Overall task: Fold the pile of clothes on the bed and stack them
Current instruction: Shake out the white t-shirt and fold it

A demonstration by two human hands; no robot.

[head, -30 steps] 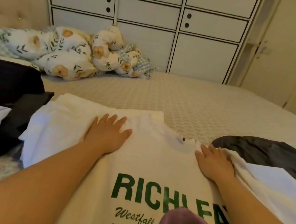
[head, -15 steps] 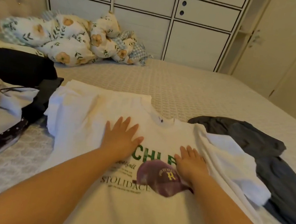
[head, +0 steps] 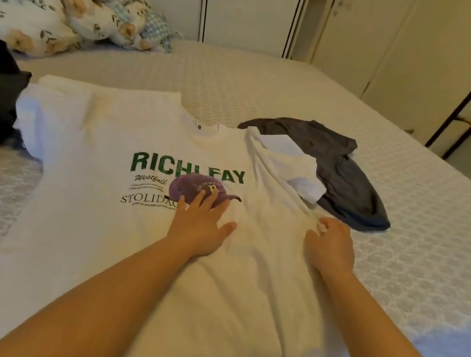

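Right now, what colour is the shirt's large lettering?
Green, on the white T-shirt; head view shows it best.

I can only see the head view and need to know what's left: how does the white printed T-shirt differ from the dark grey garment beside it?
The white T-shirt lies spread flat, print up; the dark grey garment lies crumpled and unfolded. The T-shirt has green lettering and a purple cap print; the grey garment shows none. The left hand presses flat on the T-shirt and the right hand bunches its fabric; neither touches the grey garment. Both lie on the bed, unfolded.
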